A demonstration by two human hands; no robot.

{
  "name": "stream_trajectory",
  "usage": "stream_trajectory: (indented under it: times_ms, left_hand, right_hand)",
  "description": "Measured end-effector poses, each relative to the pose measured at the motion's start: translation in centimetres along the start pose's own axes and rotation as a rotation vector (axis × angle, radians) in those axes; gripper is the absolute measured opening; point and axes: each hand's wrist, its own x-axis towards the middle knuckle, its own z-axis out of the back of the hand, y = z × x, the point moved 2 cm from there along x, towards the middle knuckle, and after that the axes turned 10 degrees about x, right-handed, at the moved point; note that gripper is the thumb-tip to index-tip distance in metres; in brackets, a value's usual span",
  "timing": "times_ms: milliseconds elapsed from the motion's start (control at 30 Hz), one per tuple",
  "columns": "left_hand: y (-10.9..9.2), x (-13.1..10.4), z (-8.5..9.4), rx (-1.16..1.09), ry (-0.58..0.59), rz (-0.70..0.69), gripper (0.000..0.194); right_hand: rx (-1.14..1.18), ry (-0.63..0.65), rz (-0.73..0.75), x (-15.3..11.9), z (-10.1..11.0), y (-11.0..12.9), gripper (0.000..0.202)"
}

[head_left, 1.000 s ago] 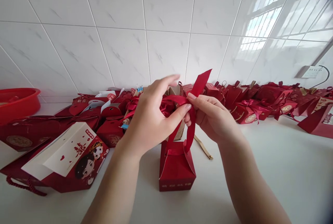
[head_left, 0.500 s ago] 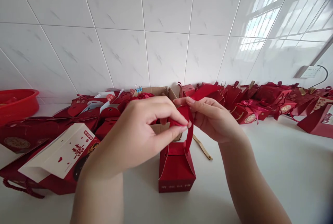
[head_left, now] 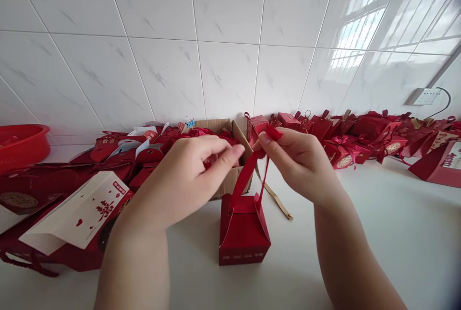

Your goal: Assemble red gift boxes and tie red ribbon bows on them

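A small red gift box stands upright on the white surface, with pale lettering along its lower front. From its top a red ribbon rises in a loop to my right hand. The right thumb and fingers pinch the ribbon where its two sides meet, and a short end sticks out above the thumb. My left hand hovers left of the ribbon, apart from it. Its fingers are loosely curled with the thumb away from them, and nothing shows in its grasp.
Behind my hands stands a cardboard box holding red items. A gold strip lies behind the gift box. Red bags and a white box crowd the left, near a red basin. Finished-looking red boxes line the tiled wall.
My left hand has let go of the ribbon and drawn back left. The ribbon now forms an open loop above the gift box, gathered in my right hand, with a shorter end showing.
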Motion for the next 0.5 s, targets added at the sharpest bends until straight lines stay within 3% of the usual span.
stream_trajectory:
  times_ms: [67,167,333,500]
  left_hand:
    - [0.4,0.2,-0.2,-0.059,-0.007,0.081,0.045]
    - [1.0,0.6,-1.0,-0.151,0.087,0.153,0.045]
    - [1.2,1.3,-2.2,-0.476,0.15,0.205,0.042]
    - [0.5,2.5,-2.9,-0.819,0.156,0.136,0.034]
  right_hand:
    - [-0.086,0.017,0.126,-0.1,-0.1,0.4,0.027]
    - [-0.04,0.124,0.232,0.0,-0.4,0.6,0.023]
    - [0.058,0.204,0.269,0.1,-0.5,0.4,0.021]
    - [0.074,0.219,0.288,0.2,-0.3,0.0,0.022]
